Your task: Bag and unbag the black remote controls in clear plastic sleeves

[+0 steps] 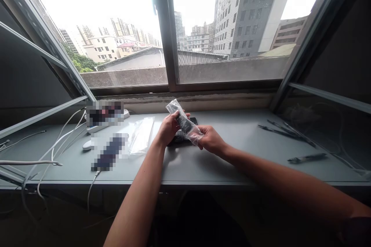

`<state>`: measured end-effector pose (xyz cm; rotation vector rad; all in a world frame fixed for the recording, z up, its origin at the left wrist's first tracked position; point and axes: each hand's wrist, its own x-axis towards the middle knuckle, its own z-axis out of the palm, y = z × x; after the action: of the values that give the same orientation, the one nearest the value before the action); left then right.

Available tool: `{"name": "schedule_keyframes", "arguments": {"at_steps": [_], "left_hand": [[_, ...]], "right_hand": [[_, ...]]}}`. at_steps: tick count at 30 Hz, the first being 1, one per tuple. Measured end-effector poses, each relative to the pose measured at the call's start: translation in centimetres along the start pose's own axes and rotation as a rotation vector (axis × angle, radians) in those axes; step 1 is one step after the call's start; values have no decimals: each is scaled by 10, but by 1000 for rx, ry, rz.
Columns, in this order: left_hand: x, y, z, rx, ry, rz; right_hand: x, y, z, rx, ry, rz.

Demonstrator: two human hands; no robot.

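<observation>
Above the middle of the desk, a dark remote control (185, 123) is inside a clear plastic bag (194, 135), tilted down to the right. My left hand (169, 128) grips its upper left side, thumb on top. At the lower right end, my right hand (211, 139) pinches the bag. Behind and under them lie black keypad-like things (179, 136) with rows of small buttons, probably more remotes; my hands partly hide them. Left of my left hand is a pile of clear plastic bags (142, 136) on the desk.
A white power strip (125, 113), a blurred-out dark device (108, 154) on a cable and several white cables (55, 146) occupy the left. Dark pen-like sticks (307, 158) lie at right. Metal frame posts (307, 38) flank the desk (240, 170); a window stands behind.
</observation>
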<state>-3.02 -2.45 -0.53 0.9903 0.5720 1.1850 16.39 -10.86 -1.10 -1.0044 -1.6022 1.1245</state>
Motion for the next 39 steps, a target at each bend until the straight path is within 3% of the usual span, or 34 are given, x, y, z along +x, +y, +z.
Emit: {"name": "schedule_keyframes", "arguments": {"at_steps": [5,12,22,39], "left_hand": [[5,1,-5,-77,69,74],[10,5,-15,-213,303,162],[-1,-2,5,4,13,89],[-5,-2,4,139,-24,92]], "right_hand": [[1,-1,0,7,-30,-14],[4,-5,-2,304,-74,27],[6,-1,-2,326,-233,249],[5,-2,-1,258,-275,273]]}}
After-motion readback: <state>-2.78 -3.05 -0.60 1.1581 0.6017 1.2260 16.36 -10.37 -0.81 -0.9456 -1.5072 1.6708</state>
